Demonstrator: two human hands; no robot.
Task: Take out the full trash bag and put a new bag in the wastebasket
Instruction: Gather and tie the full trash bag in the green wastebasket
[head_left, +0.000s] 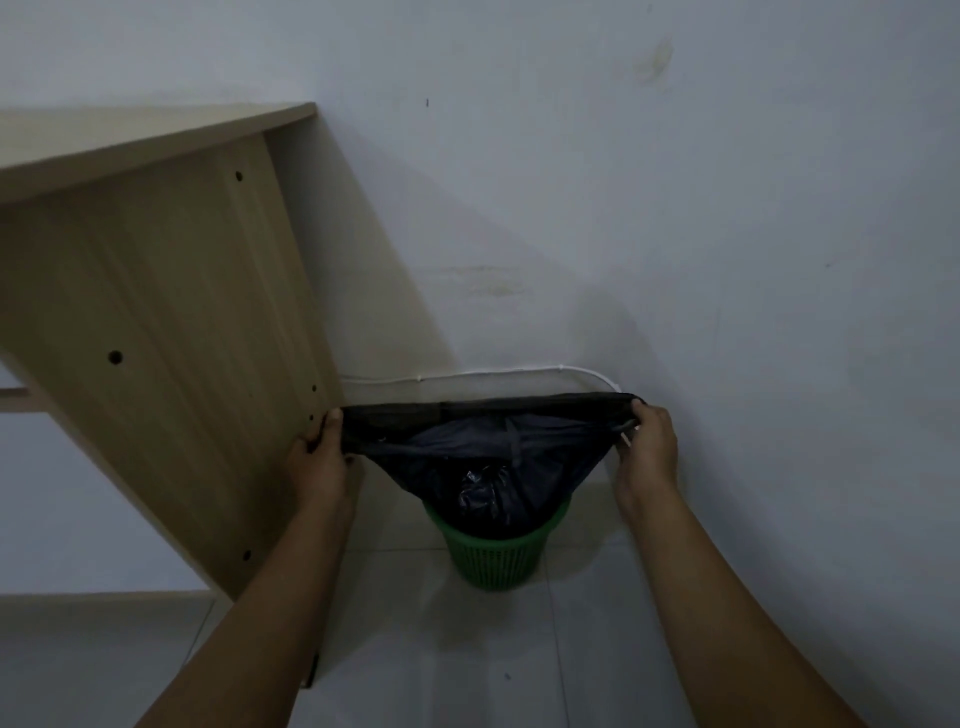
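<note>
A black trash bag (467, 447) hangs stretched wide above a green mesh wastebasket (496, 556) on the tiled floor. The bag's lower part still sits inside the basket, and crumpled dark contents show through its mouth. My left hand (317, 462) grips the bag's left rim. My right hand (647, 441) grips the right rim, pulling the opening taut between both hands. No other bag is in view.
A light wooden desk side panel (156, 338) stands close on the left, right beside my left hand. A white wall (675, 208) rises behind the basket, with a white cable (467, 375) running along its base. Pale floor tiles (493, 649) lie in front.
</note>
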